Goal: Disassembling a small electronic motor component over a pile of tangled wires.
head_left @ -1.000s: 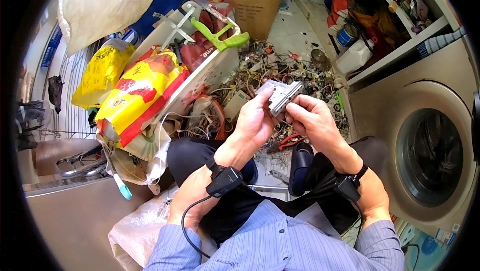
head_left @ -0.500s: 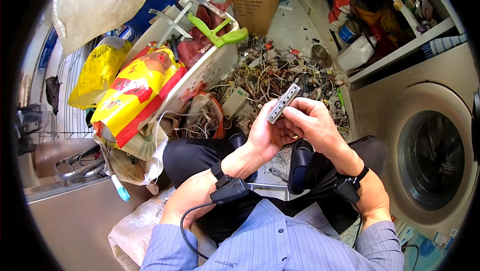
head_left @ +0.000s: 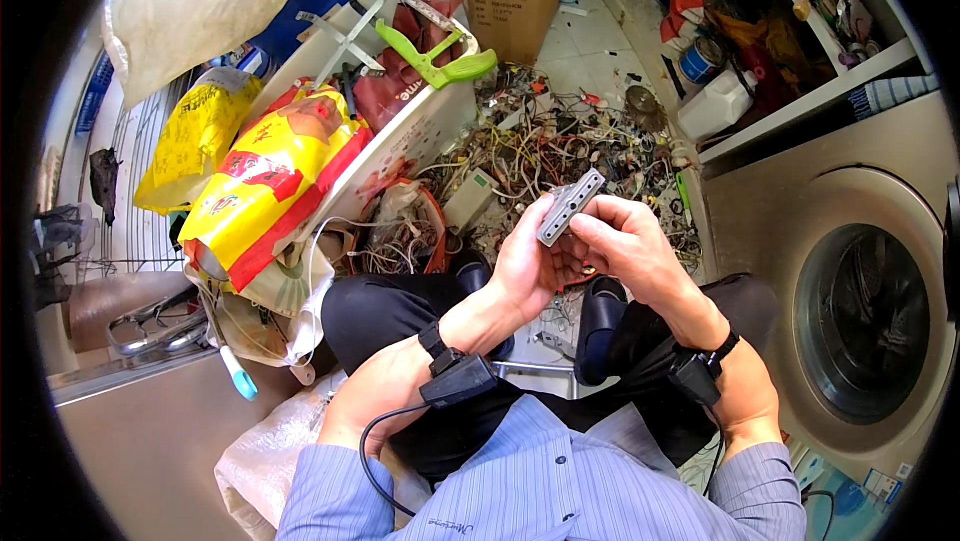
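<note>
A narrow grey metal bar (head_left: 572,207) with a row of holes along its face is held slantwise between my hands, above the clutter on the floor. My left hand (head_left: 524,263) supports it along its left side, with the fingers curled behind and partly hidden. My right hand (head_left: 628,243) pinches its lower right edge between thumb and forefinger. Below the hands, small reddish bits are partly visible, too small to name.
Tangled wires and small parts (head_left: 560,141) cover the floor ahead. A white bin (head_left: 410,141) with a green-handled tool (head_left: 432,59) stands left, beside a yellow and red bag (head_left: 270,176). A washing machine (head_left: 740,211) stands right, and a cardboard box (head_left: 505,11) at the back.
The metal bar has turned slightly in my fingers, showing more of its side edge. Both hands stay in nearly the same place.
</note>
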Tool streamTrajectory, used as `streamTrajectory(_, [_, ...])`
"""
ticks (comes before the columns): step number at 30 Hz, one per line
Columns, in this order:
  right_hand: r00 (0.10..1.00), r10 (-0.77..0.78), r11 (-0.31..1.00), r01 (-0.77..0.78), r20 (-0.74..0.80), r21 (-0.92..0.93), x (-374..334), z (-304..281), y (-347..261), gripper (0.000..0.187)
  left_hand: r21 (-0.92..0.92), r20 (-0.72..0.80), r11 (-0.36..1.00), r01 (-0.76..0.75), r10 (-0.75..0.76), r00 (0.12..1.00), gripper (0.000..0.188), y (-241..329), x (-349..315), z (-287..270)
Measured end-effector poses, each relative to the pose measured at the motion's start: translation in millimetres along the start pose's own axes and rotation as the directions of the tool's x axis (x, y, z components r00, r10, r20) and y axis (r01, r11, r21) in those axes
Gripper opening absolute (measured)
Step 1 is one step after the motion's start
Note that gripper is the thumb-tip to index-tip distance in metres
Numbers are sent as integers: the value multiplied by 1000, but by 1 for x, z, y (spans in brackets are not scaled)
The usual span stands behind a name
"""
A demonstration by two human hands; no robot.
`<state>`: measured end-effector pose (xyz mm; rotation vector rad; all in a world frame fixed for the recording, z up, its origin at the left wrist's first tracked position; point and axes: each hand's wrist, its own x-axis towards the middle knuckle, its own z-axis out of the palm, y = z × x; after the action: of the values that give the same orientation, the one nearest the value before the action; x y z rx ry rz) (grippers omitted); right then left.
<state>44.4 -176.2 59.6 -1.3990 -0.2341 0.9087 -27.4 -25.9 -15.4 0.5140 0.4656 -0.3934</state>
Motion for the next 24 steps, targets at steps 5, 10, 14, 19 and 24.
streamTrajectory(5, [1000,-5,1000,6,9,-10,0,-3,3,20,28,1,999,38,-38,999,59,2,-5,7])
streamTrajectory(10, [998,-57,988,52,-32,-147,-2,3,1,21,-28,-9,996,79,-79,997,54,-4,-6,7])
streamTrajectory(14, [993,-114,971,105,-29,-213,-4,3,4,21,-44,11,997,59,-59,998,49,-3,-9,12])
streamTrajectory(19, [1000,-30,999,30,-1,-16,-4,-4,11,23,-56,71,998,-12,16,997,40,10,-7,7])
streamTrajectory(24, [993,113,993,-112,-29,37,-6,-12,17,21,61,-6,941,-332,332,943,26,25,1,2])
